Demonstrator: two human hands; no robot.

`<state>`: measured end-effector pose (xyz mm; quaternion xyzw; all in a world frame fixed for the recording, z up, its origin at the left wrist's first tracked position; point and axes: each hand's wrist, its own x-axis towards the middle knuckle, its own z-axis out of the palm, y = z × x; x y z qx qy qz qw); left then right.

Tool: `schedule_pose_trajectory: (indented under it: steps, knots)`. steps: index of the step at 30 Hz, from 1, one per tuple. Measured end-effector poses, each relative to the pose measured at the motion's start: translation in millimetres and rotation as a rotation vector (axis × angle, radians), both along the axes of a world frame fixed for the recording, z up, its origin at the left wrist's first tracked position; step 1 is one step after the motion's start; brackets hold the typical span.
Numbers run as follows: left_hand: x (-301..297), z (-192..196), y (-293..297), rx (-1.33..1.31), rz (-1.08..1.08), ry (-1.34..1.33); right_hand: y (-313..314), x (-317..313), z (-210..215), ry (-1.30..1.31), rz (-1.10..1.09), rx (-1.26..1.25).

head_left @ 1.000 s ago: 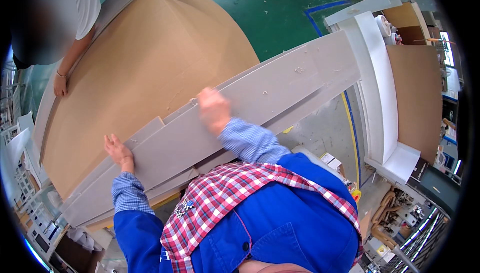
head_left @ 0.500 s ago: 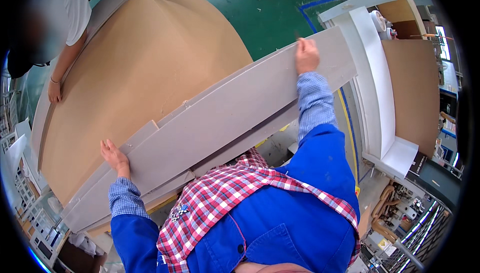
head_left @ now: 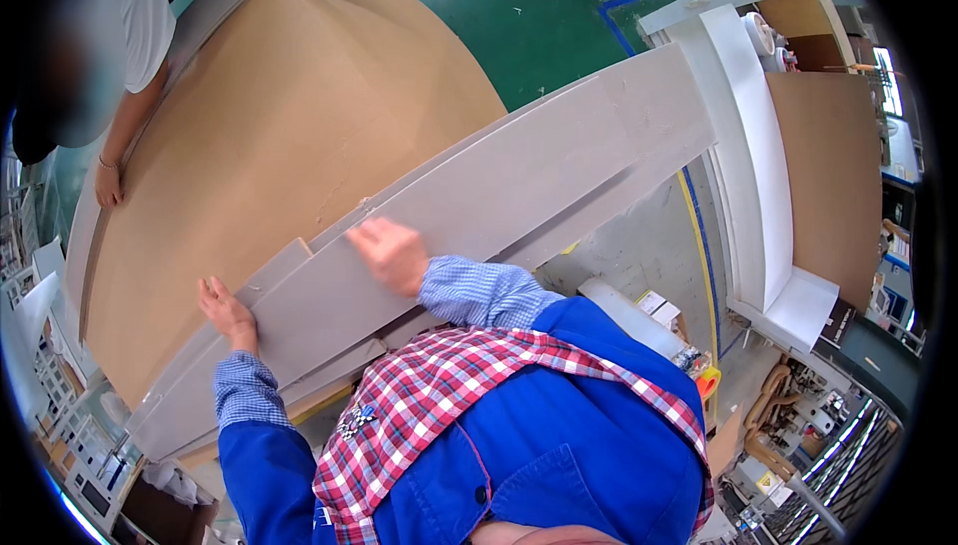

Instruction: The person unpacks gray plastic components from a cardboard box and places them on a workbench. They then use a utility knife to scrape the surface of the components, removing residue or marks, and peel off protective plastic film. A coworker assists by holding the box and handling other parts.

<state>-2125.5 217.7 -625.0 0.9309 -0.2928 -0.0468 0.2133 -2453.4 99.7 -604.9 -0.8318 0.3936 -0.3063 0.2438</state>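
Brown sheet [head_left: 299,146] — grey boards [head_left: 519,186] atop.

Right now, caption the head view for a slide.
Both hands, left hand and right hand, press flat on a long grey board beside a brown cardboard sheet.

A green floor [head_left: 479,16] lies far off, with blue lines [head_left: 639,6] on it. Another person in a white shirt [head_left: 150,6] stands far left. On the right I see a white frame [head_left: 743,146] and a brown board [head_left: 833,176]. Near right, an orange roll [head_left: 707,381] lies by small boxes [head_left: 654,305].
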Motion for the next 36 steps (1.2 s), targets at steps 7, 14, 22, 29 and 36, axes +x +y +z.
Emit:
schedule_pose_trajectory:
  steps: [7, 14, 22, 29, 36]
  knots:
    - [2.2, -1.4, 7.3, -0.043, -0.017, 0.014, -67.9, -79.4, -2.3, 0.133, -0.185, -0.206]
    - [-0.7, -1.5, 0.7, -0.023, -0.015, 0.01, -207.0, -274.2, 12.5, 0.256, -0.86, -0.243]
    - [-13.0, 11.9, 0.7, 0.031, 0.023, 0.022, -113.9, -144.5, 6.0, 0.262, -0.433, -0.115]
    - [-3.7, -6.6, 2.8, -0.056, -0.031, 0.036, 10.2, 6.9, 8.1, -0.046, 0.108, -0.004]
    - [12.2, -17.4, 18.9, 0.004, -0.032, 0.011, -117.9, -142.8, -1.3, 0.241, -0.284, -0.296]
